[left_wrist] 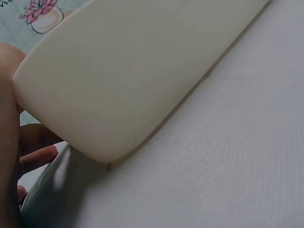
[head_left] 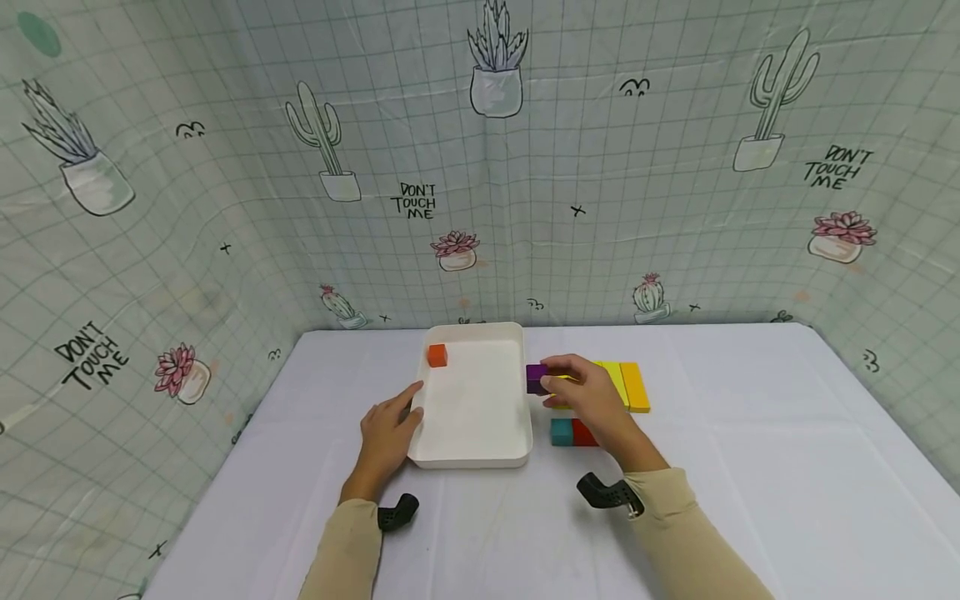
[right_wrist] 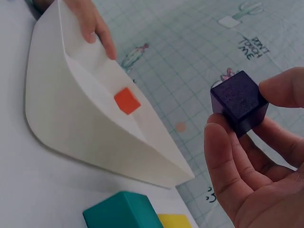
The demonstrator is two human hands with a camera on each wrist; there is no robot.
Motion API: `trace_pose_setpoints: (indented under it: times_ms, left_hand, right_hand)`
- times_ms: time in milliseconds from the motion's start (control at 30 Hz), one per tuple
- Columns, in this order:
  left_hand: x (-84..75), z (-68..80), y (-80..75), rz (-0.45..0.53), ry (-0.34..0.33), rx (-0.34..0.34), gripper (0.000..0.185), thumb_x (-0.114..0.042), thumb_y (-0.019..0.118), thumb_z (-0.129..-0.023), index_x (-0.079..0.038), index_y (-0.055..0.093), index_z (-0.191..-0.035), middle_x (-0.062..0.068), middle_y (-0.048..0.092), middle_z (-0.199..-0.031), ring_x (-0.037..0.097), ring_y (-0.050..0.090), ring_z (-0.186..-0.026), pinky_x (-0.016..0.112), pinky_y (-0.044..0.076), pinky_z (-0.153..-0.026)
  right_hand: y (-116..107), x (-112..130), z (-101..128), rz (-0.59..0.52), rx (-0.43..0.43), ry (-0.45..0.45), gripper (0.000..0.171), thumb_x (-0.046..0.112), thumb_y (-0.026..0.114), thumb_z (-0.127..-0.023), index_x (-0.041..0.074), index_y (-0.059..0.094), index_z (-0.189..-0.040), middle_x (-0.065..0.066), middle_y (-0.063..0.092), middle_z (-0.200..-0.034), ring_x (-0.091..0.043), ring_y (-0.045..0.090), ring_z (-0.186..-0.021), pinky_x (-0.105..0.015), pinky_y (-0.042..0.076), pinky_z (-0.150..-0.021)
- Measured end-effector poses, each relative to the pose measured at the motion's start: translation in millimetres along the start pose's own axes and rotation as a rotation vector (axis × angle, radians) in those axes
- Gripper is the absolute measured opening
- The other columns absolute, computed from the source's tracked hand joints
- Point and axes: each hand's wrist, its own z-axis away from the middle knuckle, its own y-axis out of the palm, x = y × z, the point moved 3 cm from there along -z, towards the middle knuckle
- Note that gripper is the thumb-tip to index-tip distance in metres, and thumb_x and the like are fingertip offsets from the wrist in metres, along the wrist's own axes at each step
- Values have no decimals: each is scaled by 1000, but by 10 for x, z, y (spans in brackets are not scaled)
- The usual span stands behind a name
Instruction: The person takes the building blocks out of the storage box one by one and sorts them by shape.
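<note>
Fingers of right hand (head_left: pixel 592 398) pinch purple cube (right_wrist: pixel 239 102); left hand (head_left: pixel 387 433) fingers straight against tray (head_left: pixel 480 454)

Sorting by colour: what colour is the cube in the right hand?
Dark purple cube, clearest in the right wrist view.

my right hand (head_left: pixel 592 400) pinches a dark purple cube (right_wrist: pixel 239 102). the tray (head_left: pixel 472 454) is white, with an orange cube (head_left: pixel 437 356) in it. a teal block (head_left: pixel 561 432) and red block (head_left: pixel 583 435) sit by yellow (head_left: pixel 617 379) and amber bars (head_left: pixel 634 386). the cloth (head_left: pixel 750 467) is white; the backdrop (head_left: pixel 225 192) is pale green grid with cacti.
</note>
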Motion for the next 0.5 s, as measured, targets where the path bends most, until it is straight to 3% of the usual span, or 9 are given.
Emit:
trace_pose_setpoints:
  times_ms: [500]
  left_hand:
    - [1, 11, 3, -1, -13, 17, 49, -26, 51, -102, -21, 49, -151, 9, 49, -151, 35, 37, -141, 58, 2, -118]
  right_hand:
    - [-315, -81, 198, 14, -5, 7, 46, 20, 62, -99, -3, 53, -138, -22, 53, -134, -40, 65, -107, -37, 56, -90]
